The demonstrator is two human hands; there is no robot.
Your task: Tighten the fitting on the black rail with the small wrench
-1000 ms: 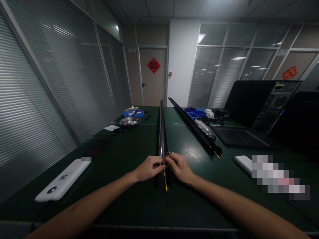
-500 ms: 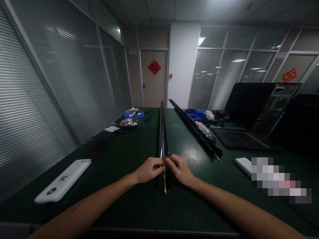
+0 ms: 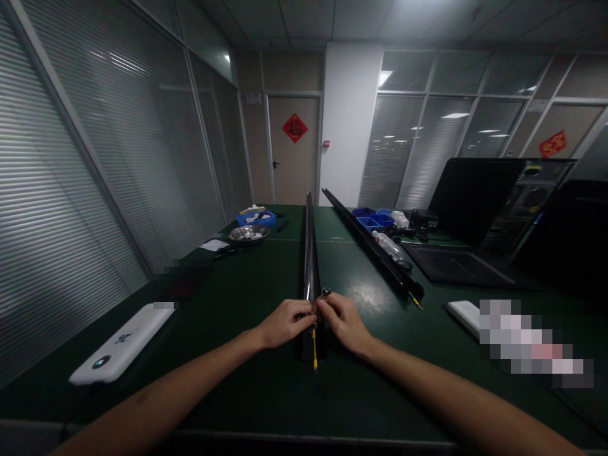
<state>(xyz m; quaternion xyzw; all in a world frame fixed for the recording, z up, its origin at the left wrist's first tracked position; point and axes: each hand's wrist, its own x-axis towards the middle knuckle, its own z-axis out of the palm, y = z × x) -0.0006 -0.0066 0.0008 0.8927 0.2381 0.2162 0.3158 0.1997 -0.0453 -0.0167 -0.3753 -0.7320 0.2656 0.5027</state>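
Observation:
A long black rail [image 3: 311, 266] lies lengthwise on the green table in front of me, its near end between my hands. My left hand [image 3: 286, 323] is closed in a pinch at the rail's near end, and what its fingertips grip is hidden. Close beside it, my right hand [image 3: 346, 324] is pinched round a small shiny metal piece [image 3: 326, 292] whose rounded tip sticks out above the fingers; its kind is too small to tell. Below the fingertips a short yellow wire [image 3: 315, 351] with a terminal on its end hangs over the rail's end.
To the right lies a second black rail [image 3: 375, 244] with a yellow wire end [image 3: 417, 303]. Beyond it are a plastic bottle [image 3: 392, 247], blue bins [image 3: 368, 223] and a black panel [image 3: 460, 265]. A metal bowl [image 3: 249, 235] and white device [image 3: 123, 342] are at left.
The metal piece's tip has shifted very slightly right and up. Both hands stay nearly in place at the rail's end.

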